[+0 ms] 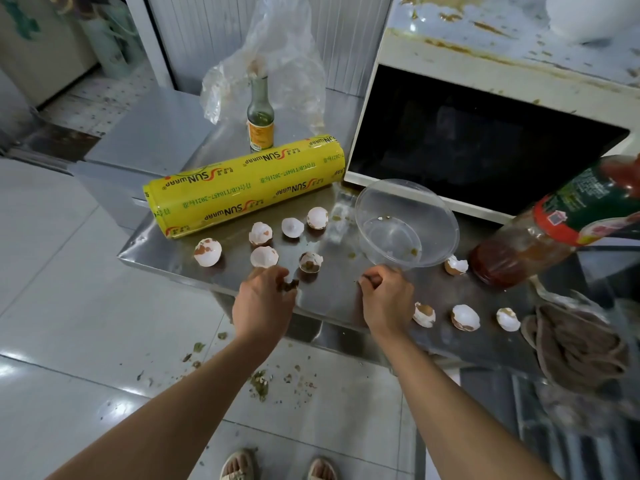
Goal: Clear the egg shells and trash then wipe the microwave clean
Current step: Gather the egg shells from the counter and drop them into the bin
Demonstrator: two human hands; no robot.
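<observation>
Taking the clear plastic bowl (407,225) as the landmark, the yellow cling-wrap roll (247,185) lies well to its left across the steel surface (332,292), with a small glass bottle (260,119) and a crumpled plastic bag (277,53) behind it. Between roll and bowl, six egg shells (207,251) sit scattered. Just below them, the left hand (265,299) has its fingers curled, pinching a small dark scrap, likely trash being gathered. The right hand (386,296), just beneath the bowl's near rim, is curled too; whether it holds anything I cannot tell. The bowl probably serves as the collecting dish. Behind it stands the stained microwave (485,140), not yet wiped. To the bowl's right lie more shells, a tipped sauce bottle (554,223) and a brown rag (578,344), handy for wiping.
</observation>
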